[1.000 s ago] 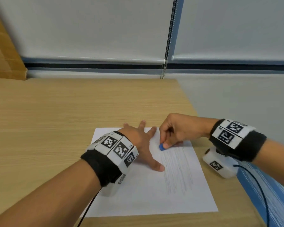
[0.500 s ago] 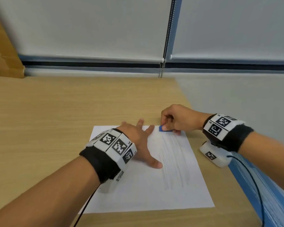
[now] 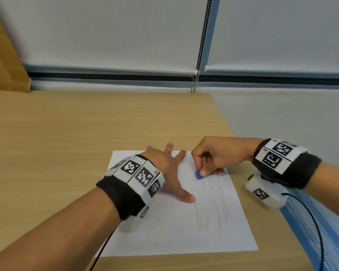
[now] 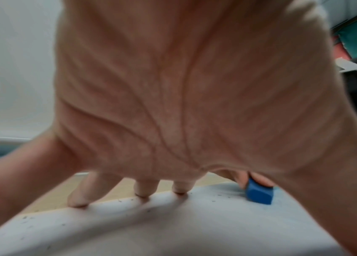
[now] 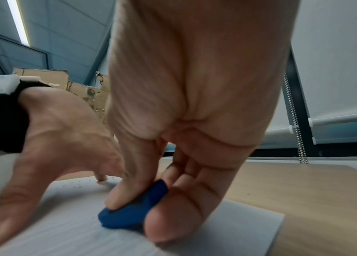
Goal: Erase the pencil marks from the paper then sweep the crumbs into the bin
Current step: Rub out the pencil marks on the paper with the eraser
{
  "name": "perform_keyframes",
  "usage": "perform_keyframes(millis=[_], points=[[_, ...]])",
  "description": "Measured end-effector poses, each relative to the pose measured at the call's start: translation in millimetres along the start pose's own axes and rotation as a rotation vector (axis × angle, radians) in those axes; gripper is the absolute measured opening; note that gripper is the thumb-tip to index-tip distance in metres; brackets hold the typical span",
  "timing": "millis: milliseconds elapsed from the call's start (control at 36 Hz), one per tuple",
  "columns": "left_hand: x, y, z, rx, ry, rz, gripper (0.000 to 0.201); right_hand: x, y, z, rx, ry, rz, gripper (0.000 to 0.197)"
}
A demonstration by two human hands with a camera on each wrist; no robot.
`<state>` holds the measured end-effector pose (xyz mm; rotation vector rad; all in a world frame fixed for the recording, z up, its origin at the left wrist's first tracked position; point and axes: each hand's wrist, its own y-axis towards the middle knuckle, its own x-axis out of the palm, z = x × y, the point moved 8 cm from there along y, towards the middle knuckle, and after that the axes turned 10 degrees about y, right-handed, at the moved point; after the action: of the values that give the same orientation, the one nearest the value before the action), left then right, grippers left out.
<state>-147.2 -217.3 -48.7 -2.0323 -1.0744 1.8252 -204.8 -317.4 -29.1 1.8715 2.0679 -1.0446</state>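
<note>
A white sheet of paper (image 3: pixel 174 231) lies near the table's right front corner, with grey pencil strokes (image 3: pixel 209 204) down its right half. My left hand (image 3: pixel 164 165) lies flat on the sheet, fingers spread, pressing it down. My right hand (image 3: pixel 213 155) pinches a small blue eraser (image 3: pixel 198 175) between thumb and fingers, its tip on the paper at the top of the strokes. The eraser (image 5: pixel 131 211) shows close in the right wrist view, and the eraser (image 4: pixel 259 192) also appears in the left wrist view. Dark crumbs (image 4: pixel 129 201) dot the paper near my left fingertips (image 4: pixel 142 192).
The wooden table (image 3: pixel 67 143) stretches left and back. Its right edge (image 3: pixel 294 222) runs just past the paper, with a blue strip below. A cardboard box (image 3: pixel 2 61) stands at the far left. Window blinds with a bead chain (image 3: pixel 201 45) are behind. No bin is in view.
The right hand has drawn the eraser from the paper's top edge back toward me along the strokes, after pushing it up there. The left hand has stayed pressed on the sheet.
</note>
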Motion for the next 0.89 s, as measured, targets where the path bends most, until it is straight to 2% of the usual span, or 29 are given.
perform_keyframes(millis=[28, 167, 222, 333, 389, 528, 583, 694, 806, 889], points=[[0, 0, 0, -0.001, 0.002, 0.004, 0.128, -1, 0, 1, 0.014, -0.011, 0.005, 0.012], [1, 1, 0, -0.005, 0.007, 0.019, 0.127, -25, 0, 8, 0.062, -0.089, 0.264, 0.008], [1, 2, -1, -0.009, 0.008, 0.024, 0.127, -18, -5, 9, 0.062, -0.054, 0.237, 0.008], [0, 0, 0, -0.008, 0.010, 0.017, 0.127, 7, -13, 5, 0.061, -0.027, 0.056, 0.012], [0, 0, 0, -0.010, 0.016, 0.014, 0.127, 1, -11, 5, 0.066, -0.061, 0.096, 0.011], [-1, -2, 0, -0.007, 0.015, -0.016, 0.126, -17, -6, 8, 0.084, -0.105, 0.308, 0.010], [-1, -2, -1, -0.007, 0.022, -0.025, 0.126, -11, -9, 7, 0.060, -0.089, 0.287, 0.011], [-1, -2, 0, -0.010, 0.010, -0.041, 0.128, 7, -15, -1, 0.028, -0.145, 0.104, 0.012], [0, -1, -1, -0.005, 0.001, -0.036, 0.128, -4, -10, 1, 0.085, -0.189, 0.178, 0.017], [4, 0, -2, 0.016, -0.029, 0.002, 0.130, -6, -10, 4, 0.110, -0.174, 0.202, 0.012]])
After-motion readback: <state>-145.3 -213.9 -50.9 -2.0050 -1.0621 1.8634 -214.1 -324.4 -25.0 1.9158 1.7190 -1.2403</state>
